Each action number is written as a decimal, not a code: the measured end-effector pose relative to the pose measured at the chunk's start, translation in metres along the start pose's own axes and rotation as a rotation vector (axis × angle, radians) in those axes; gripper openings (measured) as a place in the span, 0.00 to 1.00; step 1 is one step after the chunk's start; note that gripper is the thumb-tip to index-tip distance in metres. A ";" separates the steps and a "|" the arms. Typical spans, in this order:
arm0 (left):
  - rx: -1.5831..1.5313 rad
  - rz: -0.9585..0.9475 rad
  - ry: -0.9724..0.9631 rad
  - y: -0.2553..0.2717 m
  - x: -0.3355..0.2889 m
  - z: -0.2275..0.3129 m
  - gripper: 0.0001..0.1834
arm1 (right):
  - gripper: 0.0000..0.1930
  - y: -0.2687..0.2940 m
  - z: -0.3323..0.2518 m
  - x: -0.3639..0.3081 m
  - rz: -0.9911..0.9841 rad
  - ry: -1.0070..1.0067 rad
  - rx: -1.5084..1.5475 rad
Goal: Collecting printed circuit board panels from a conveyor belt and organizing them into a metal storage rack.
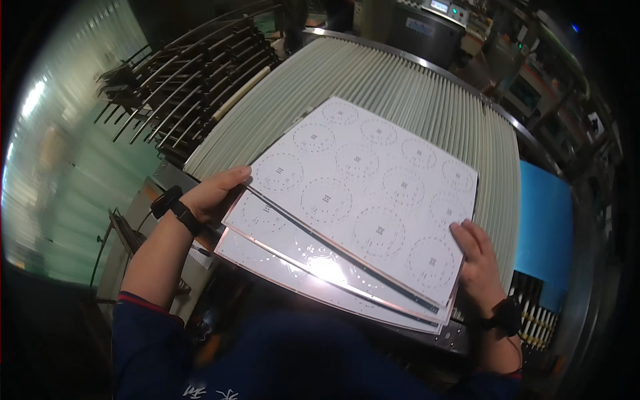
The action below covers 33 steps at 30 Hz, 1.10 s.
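Printed panels, white and fanned into a loose stack, sat right between both hands, above the near end of the pale rollers! Left hand pinched the left corner, thumb on top; right hand held the right edge, fingers over it, neither one nearer. Long near edges slanted down from left to right (coppery rims peeking out), though contact with the rollers was hard to judge.
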<state>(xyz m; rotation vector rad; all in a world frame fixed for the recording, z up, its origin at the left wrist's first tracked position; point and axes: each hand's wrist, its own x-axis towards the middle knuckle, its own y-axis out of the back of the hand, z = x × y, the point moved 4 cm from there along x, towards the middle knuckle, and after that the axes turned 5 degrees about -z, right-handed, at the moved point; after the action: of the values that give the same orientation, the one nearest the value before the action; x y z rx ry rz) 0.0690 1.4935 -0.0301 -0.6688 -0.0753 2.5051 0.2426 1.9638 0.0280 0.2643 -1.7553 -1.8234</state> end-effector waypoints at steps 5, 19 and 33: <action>0.142 0.011 -0.046 -0.027 0.000 0.011 0.25 | 0.14 -0.005 0.004 -0.010 -0.072 -0.274 -0.097; 0.449 0.152 -0.103 -0.046 -0.007 0.006 0.25 | 0.16 -0.012 -0.001 -0.039 0.022 -0.832 0.629; 0.330 0.081 -0.149 -0.031 -0.008 0.002 0.32 | 0.26 -0.037 0.015 -0.051 0.336 -1.128 1.696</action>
<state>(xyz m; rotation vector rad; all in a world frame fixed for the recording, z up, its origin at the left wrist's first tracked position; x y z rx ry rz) 0.0890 1.5157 -0.0195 -0.3566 0.3105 2.5580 0.2664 2.0020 -0.0187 -0.5330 -3.3451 0.3720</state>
